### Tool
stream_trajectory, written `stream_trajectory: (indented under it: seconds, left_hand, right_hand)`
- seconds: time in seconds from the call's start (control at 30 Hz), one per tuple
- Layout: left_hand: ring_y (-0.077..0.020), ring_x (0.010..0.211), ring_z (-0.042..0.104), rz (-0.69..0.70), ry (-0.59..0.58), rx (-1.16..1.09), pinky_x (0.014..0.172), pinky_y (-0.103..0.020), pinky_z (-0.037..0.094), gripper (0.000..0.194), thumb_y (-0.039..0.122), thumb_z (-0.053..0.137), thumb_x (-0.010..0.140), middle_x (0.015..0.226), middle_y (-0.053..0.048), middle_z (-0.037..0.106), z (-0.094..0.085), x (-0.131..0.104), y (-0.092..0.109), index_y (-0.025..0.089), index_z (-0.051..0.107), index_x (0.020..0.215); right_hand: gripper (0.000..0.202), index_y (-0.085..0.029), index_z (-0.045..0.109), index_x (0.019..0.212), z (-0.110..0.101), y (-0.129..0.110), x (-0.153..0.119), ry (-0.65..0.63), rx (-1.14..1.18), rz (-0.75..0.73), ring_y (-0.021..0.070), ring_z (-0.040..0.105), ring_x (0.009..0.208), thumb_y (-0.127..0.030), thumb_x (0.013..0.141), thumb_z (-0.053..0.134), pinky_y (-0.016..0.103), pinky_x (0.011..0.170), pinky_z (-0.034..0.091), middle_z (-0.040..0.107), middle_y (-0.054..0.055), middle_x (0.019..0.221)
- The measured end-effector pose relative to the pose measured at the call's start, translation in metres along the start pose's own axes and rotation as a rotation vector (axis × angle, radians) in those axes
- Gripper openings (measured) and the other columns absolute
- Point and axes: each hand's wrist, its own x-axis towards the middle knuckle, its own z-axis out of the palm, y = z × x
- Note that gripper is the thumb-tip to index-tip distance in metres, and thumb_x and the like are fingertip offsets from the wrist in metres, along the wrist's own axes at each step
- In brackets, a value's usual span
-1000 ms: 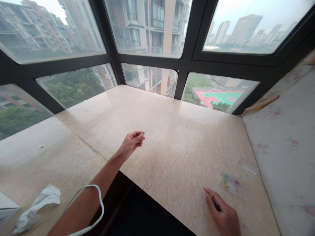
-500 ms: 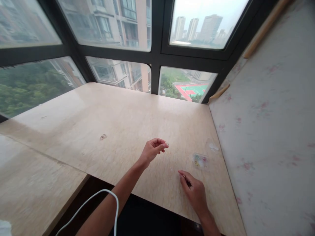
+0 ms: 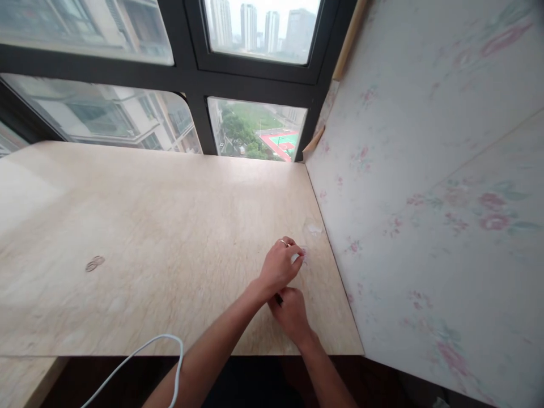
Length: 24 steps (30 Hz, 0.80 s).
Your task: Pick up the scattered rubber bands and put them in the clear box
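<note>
My left hand (image 3: 280, 264) reaches over a small clear plastic case (image 3: 305, 256), its thumb and forefinger brought together at the case. A ring shows on one of its fingers. Whatever lies between the fingertips is too small to make out. The hand hides most of the case; a little pink shows inside it. Just below, my right hand (image 3: 293, 313) is closed, fingers curled, with its fingertips tucked behind my left wrist, so what it holds is hidden. Far to the left, a few thin overlapping rings (image 3: 94, 263) lie flat on the marble-patterned sill (image 3: 178, 226).
A clear plastic piece (image 3: 313, 228) lies behind the case, close to the flower-papered wall (image 3: 408, 243) on the right. Dark window frames (image 3: 193, 85) border the sill's back. A white cable (image 3: 161, 338) loops over my left forearm at the front.
My left hand has gone from mid-sill to the case, crossing above my right hand, whose fingertips are now covered. The view has turned to the right.
</note>
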Motion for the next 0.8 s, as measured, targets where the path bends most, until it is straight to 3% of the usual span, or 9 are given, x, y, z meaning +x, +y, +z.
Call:
stream_trajectory:
  seconds: [0.17, 0.33, 0.43, 0.5, 0.7, 0.8]
  left_hand:
    - [-0.0195, 0.092, 0.058, 0.001, -0.072, 0.014, 0.082, -0.034, 0.048, 0.018, 0.023, 0.057, 0.085, 0.099, -0.007, 0.062, 0.003, 0.004, 0.002, 0.021, 0.071, 0.095]
    - [-0.0175, 0.087, 0.058, -0.044, -0.060, -0.041, 0.080, -0.031, 0.048, 0.021, 0.023, 0.053, 0.086, 0.101, -0.007, 0.061, -0.016, -0.009, -0.018, 0.020, 0.069, 0.100]
    - [-0.0155, 0.077, 0.057, -0.097, 0.001, -0.009, 0.074, -0.030, 0.047, 0.022, 0.023, 0.051, 0.087, 0.098, -0.006, 0.062, -0.038, -0.026, -0.046, 0.020, 0.068, 0.100]
    - [-0.0145, 0.071, 0.056, -0.123, 0.057, 0.043, 0.072, -0.030, 0.047, 0.022, 0.023, 0.050, 0.087, 0.096, -0.006, 0.062, -0.057, -0.040, -0.067, 0.020, 0.067, 0.099]
    - [-0.0174, 0.076, 0.058, -0.248, 0.244, 0.276, 0.073, -0.031, 0.046, 0.020, 0.021, 0.047, 0.088, 0.093, -0.006, 0.063, -0.118, -0.094, -0.113, 0.019, 0.066, 0.095]
    - [-0.0193, 0.082, 0.059, -0.303, 0.301, 0.352, 0.075, -0.032, 0.046, 0.021, 0.020, 0.047, 0.088, 0.092, -0.006, 0.064, -0.138, -0.122, -0.125, 0.019, 0.066, 0.095]
  right_hand:
    - [0.027, -0.016, 0.065, 0.061, 0.001, 0.000, 0.000, 0.004, 0.011, -0.001, 0.0177, 0.063, 0.052, -0.023, 0.083, 0.051, 0.026, 0.049, 0.029, 0.069, 0.007, 0.060]
    - [0.025, -0.018, 0.069, 0.073, -0.006, -0.007, 0.001, -0.014, 0.075, 0.015, 0.0166, 0.064, 0.055, -0.022, 0.086, 0.047, 0.024, 0.051, 0.037, 0.070, 0.004, 0.064]
    - [0.026, -0.021, 0.071, 0.096, -0.009, -0.010, 0.001, -0.031, 0.167, 0.005, 0.0170, 0.068, 0.067, -0.023, 0.088, 0.046, 0.024, 0.062, 0.047, 0.074, 0.004, 0.080]
    - [0.027, -0.022, 0.070, 0.101, -0.010, -0.011, 0.001, -0.026, 0.196, 0.001, 0.0171, 0.070, 0.073, -0.026, 0.089, 0.046, 0.025, 0.068, 0.050, 0.075, 0.004, 0.087]
    - [0.030, -0.020, 0.072, 0.098, -0.010, -0.007, -0.003, -0.024, 0.229, 0.027, 0.0167, 0.067, 0.068, -0.035, 0.090, 0.047, 0.026, 0.065, 0.052, 0.073, 0.005, 0.081]
    - [0.032, -0.018, 0.071, 0.098, -0.008, -0.007, -0.004, -0.039, 0.272, 0.085, 0.0140, 0.057, 0.052, -0.041, 0.088, 0.051, 0.023, 0.050, 0.047, 0.063, 0.001, 0.061]
